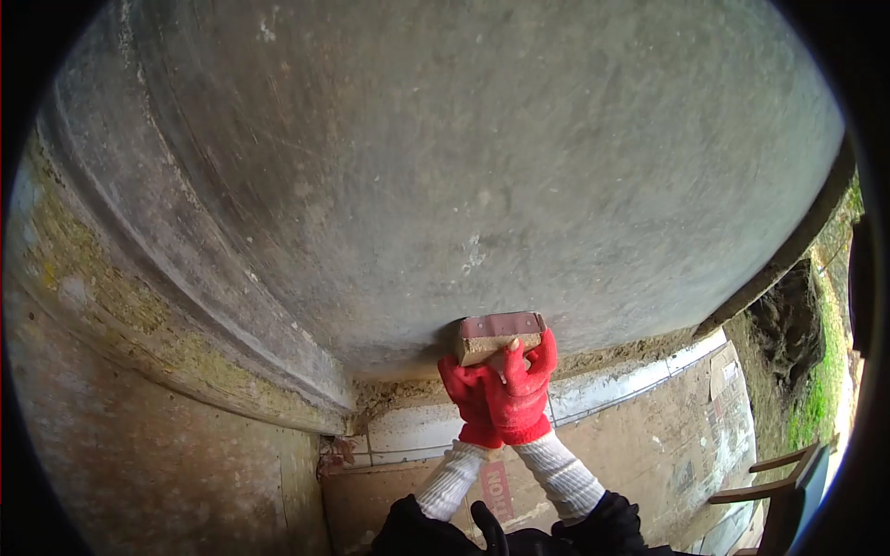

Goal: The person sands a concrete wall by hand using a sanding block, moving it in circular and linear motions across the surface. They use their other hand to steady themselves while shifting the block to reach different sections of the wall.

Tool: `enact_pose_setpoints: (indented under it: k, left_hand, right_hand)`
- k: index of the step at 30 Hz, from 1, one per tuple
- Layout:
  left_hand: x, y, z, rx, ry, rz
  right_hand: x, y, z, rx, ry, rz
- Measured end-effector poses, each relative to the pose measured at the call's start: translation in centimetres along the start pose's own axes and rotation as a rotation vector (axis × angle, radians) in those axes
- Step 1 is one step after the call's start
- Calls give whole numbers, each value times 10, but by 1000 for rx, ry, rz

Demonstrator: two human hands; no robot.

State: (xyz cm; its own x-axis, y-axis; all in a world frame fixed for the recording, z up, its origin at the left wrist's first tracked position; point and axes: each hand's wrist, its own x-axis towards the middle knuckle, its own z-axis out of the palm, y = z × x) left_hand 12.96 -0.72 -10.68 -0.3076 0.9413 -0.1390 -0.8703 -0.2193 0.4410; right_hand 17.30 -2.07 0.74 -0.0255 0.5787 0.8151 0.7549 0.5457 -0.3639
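Both my hands wear red gloves below white ribbed cuffs. They hold a sanding block (502, 325), a piece of wood with reddish-brown sheet fixed over it by small fasteners, against the lower part of a grey wall (556, 185). My left hand (471, 394) is closed at the block's left end, its fingers partly hidden. My right hand (527, 387) grips the right end and lower edge, with a bare fingertip showing on the near side. The two hands touch at the wrists. The face of the block toward the wall is hidden.
On the left, a moulded ledge (213, 269) runs down to the corner. Below the wall lie dusty white tiles (603, 389) and flattened cardboard (630, 454). A wooden chair or stool (788, 486) stands at lower right, near grass (816, 408) and dark soil.
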Motion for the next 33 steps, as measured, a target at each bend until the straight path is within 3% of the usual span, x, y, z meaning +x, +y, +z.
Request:
enact_pose_setpoints:
  k: [4,6,7,9,11,13,15,18,19,20,21,23,24,28,31,33]
  left_hand:
    - [8,15,52,34,-73,-8]
    - [-7,42,102,796,81,748]
    - [-7,57,106,1248,80,1224]
    - [-3,82,124,1391,34,1334]
    - [2,69,95,1457,-1,1269]
    - [6,46,51,1510,-34,1216]
    - [11,28,13,1620,-24,1093]
    - [6,63,50,1545,-41,1202]
    - [5,72,63,1432,-66,1226]
    - [10,81,78,1456,64,1471]
    - [11,79,73,1465,70,1474]
    - [13,72,57,1137,144,920]
    - [10,73,53,1019,129,788]
    - [8,85,49,1227,122,830]
    - [14,104,81,1471,122,1472]
    - [19,107,72,1470,222,1527]
  right_hand:
    - [23,3,-28,1,-38,-76]
    - [55,0,-51,-44,-146,-247]
    - [79,2,-69,-45,-196,-406]
    - [122,1,-104,-98,-335,-603]
    - [153,4,-135,-173,-440,-618]
    - [167,18,-152,-184,-378,-540]
    - [173,30,-154,-137,-168,-411]
    - [169,49,-140,-104,-44,-392]
    - [173,49,-134,-120,-12,-516]
    - [177,45,-130,-75,-55,-604]
    - [181,39,-125,-28,-97,-688]
    - [179,38,-110,55,-258,-749]
    - [178,34,-106,8,-385,-781]
    - [164,37,-83,-168,-294,-873]
    - [160,45,-77,-225,-228,-869]
    - [157,49,-75,-239,-175,-906]
